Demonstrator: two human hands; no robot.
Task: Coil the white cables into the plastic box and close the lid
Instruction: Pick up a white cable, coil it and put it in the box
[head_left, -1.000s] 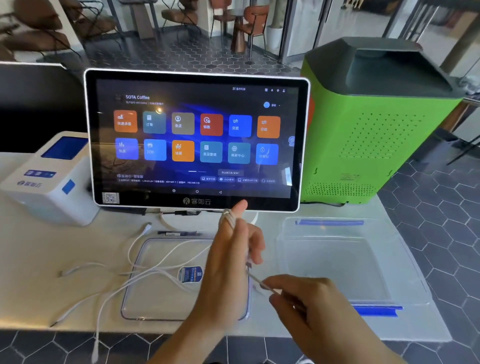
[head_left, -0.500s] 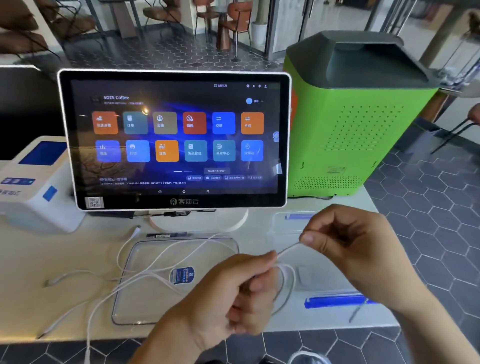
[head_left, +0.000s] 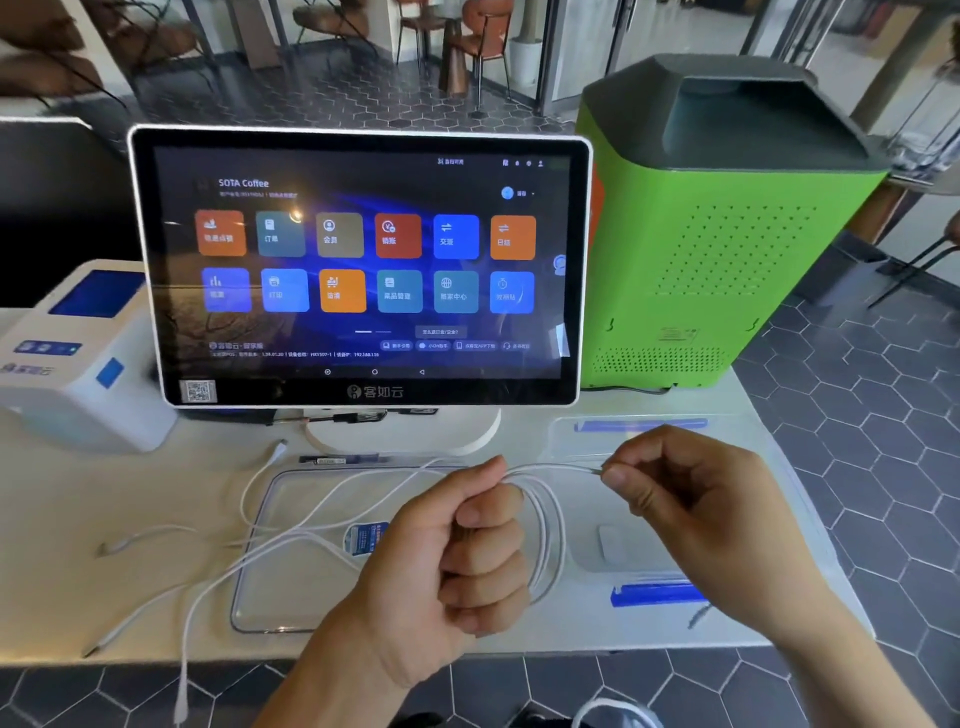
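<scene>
We now have several loops of white cable (head_left: 545, 525) gathered in our left hand (head_left: 462, 551), where half a second ago there were only one or two turns, and a second ago the cable was wound round a raised finger. The left hand is closed into a fist around the top of the coil, thumb pressed over the strands. Our right hand (head_left: 691, 519) has dropped from its higher position and now pinches the free run of the same cable between thumb and forefinger, just right of the fist, with the short stretch between the two hands pulled nearly straight.

We judge this as one more turn laid onto the coil, so the first cable is well on its way but not finished: its tail trails left across the clear lid (head_left: 270, 587) and the table (head_left: 62, 530). Other loose white cables (head_left: 156, 608) lie there too, untouched, one hanging off the near edge.

The plastic box (head_left: 639, 431) sits open on the right, beneath and beyond our right hand, with nothing coiled in it yet. Its lid lies apart, on the left.
</scene>
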